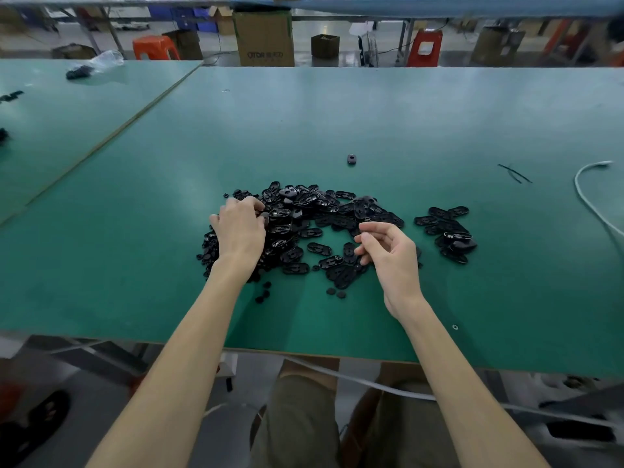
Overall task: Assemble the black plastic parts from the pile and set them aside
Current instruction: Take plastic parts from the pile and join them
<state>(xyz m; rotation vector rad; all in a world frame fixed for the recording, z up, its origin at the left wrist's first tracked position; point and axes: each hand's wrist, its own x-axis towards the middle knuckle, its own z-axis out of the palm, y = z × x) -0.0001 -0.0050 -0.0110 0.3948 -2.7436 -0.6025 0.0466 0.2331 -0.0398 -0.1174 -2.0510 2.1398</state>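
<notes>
On the table (337,113), toward the near edge: main pile (304,224) of parts. Left hand (238,228) down on its left side, right hand (388,251) over its near right end. Just right, apart from it, a smaller group (449,231). Behind the pile, alone, a single part (351,159). Further right, thin strips (515,173), then a cable (587,194) by the edge. Far back left, a plastic bag (98,64); beyond the table, a cardboard box (263,35).

Glossy black plastic parts (304,221) lie on a smooth, matt green table (371,113).
</notes>
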